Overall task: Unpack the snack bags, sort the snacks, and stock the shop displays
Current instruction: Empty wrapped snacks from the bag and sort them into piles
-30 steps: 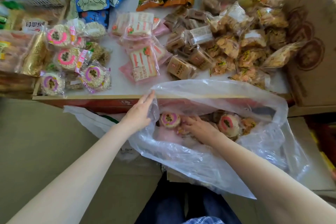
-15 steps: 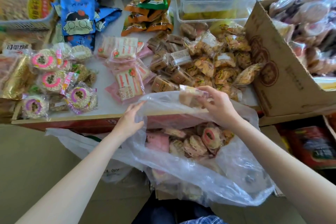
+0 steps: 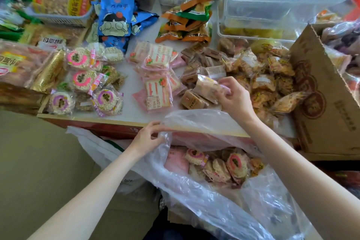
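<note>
A large clear plastic bag (image 3: 214, 200) lies open in front of me, below the table edge, with several wrapped snacks (image 3: 220, 165) inside. My left hand (image 3: 148, 138) pinches the bag's rim at its left side. My right hand (image 3: 231, 99) grips a clear-wrapped brown cake packet (image 3: 206, 87) over the table, just above the pile of brown cake packets (image 3: 194, 76). Sorted piles lie on the white table (image 3: 126, 111): round rice cakes with pink and purple rings (image 3: 83, 82), pink-striped packets (image 3: 157, 82) and yellow-labelled fried snacks (image 3: 272, 76).
A tilted cardboard box (image 3: 327, 95) stands at the right table edge. Clear plastic tubs (image 3: 272, 2) sit at the back right. Blue cartoon bags (image 3: 115, 19), orange packets (image 3: 191, 17) and a basket of snacks (image 3: 58, 6) line the back. A second flat bag (image 3: 91, 142) lies beneath my left arm.
My right hand came out of the bag with a brown cake packet and carried it forward over the table to the brown cake pile. My left hand stayed on the bag's rim.
</note>
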